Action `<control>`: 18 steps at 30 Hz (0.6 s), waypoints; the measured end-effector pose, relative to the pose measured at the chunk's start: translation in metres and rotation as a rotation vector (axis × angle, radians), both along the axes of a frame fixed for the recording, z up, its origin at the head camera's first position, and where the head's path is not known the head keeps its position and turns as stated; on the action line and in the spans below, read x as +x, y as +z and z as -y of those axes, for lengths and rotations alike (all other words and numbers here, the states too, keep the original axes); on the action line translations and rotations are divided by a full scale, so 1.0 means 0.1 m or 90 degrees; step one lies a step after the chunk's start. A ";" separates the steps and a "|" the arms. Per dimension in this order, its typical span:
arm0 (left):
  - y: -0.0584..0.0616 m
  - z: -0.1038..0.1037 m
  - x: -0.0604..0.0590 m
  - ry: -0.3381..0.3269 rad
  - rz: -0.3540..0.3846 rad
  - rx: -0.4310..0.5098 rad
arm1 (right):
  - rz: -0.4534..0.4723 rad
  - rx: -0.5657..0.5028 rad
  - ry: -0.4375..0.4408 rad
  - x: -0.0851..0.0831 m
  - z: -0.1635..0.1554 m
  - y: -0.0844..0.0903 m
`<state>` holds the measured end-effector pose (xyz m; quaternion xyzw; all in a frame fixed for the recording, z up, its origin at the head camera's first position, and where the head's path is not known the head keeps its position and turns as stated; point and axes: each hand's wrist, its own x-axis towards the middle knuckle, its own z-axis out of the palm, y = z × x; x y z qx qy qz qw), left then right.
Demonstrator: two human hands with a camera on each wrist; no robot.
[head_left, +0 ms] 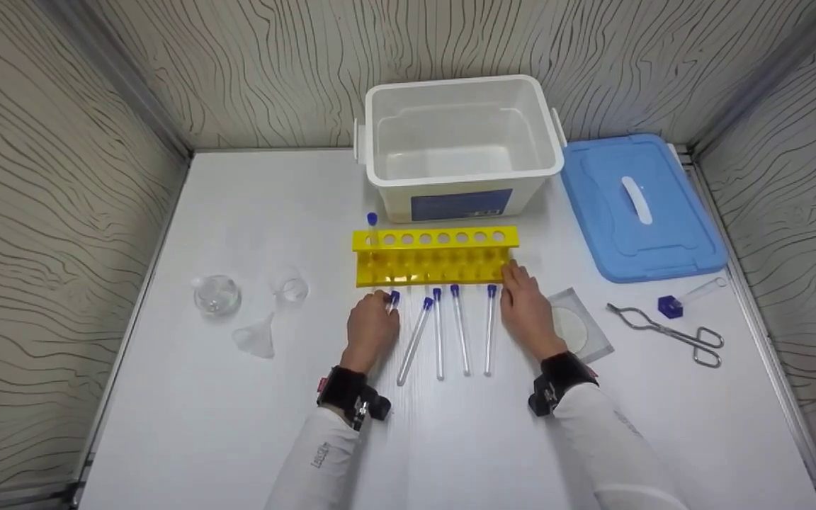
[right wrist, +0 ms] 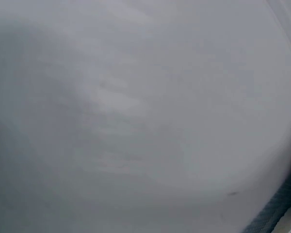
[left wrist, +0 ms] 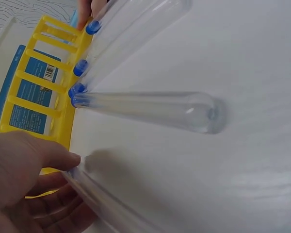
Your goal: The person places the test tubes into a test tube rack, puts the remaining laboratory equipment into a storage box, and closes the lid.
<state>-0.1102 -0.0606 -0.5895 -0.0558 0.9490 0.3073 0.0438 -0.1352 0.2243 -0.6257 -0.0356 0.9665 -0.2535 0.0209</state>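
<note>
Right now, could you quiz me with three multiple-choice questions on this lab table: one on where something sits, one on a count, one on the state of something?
1. Where does the blue lid lie?
A. On the white bin
B. On the table, right of the white bin
C. Under the yellow rack

2. How many capped tubes stand upright in the yellow rack?
A. One
B. Four
C. Eight

3. What is the left hand doing?
A. Resting flat and holding nothing
B. Gripping the metal tongs
C. Gripping a capped test tube

Answers:
1. B: the lid lies flat beside the white bin, whose top is open.
2. A: a single tube stands in the hole at the rack's left end; the other holes are free.
3. C: its fingers curl round a test tube, whose blue cap peeks out near the rack.
</note>
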 end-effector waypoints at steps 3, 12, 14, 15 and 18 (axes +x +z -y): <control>0.04 0.00 -0.01 0.012 0.011 0.000 | 0.011 0.000 0.003 -0.02 0.00 0.02; 0.18 0.02 -0.03 0.054 0.038 0.053 | 0.008 -0.003 -0.001 -0.01 0.01 0.04; 0.22 0.03 -0.03 0.058 0.029 0.057 | 0.002 -0.001 0.000 0.00 0.00 0.03; 0.23 0.03 -0.04 0.059 0.020 0.058 | -0.002 -0.002 0.001 0.00 0.00 0.03; 0.29 0.03 -0.04 0.060 -0.019 0.058 | -0.011 -0.004 0.003 0.00 0.00 0.02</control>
